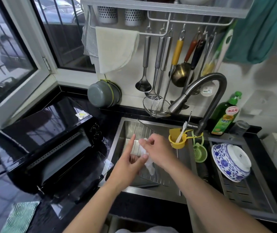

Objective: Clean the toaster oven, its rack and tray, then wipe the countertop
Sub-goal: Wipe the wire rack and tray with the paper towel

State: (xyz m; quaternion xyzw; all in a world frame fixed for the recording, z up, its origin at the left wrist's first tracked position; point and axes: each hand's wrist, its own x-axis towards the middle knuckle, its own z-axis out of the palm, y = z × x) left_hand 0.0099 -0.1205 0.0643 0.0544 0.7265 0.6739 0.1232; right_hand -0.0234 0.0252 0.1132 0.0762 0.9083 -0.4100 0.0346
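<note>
Here, wire rack (144, 132) leaning tilted inside sink (117, 140), far edge propped on the back wall. Right hand (157, 148) over the rack, fingers curled, pinching a white cloth (148, 163) against the wires. Left hand (127, 163) just beside it, released, forefinger straight, touching the rack. Toaster oven (50, 140) on countertop (3, 195) left of sink, door down. Green rag (19, 216) near counter's front edge. Faucet (206, 98) arching over sink; blue-and-white bowl (230, 162) upturned on the drainer to the right.

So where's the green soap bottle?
The green dish soap bottle with the pump top stands on the black countertop behind the steel sink, at the right of the head view, right of the curved grey faucet.
</note>
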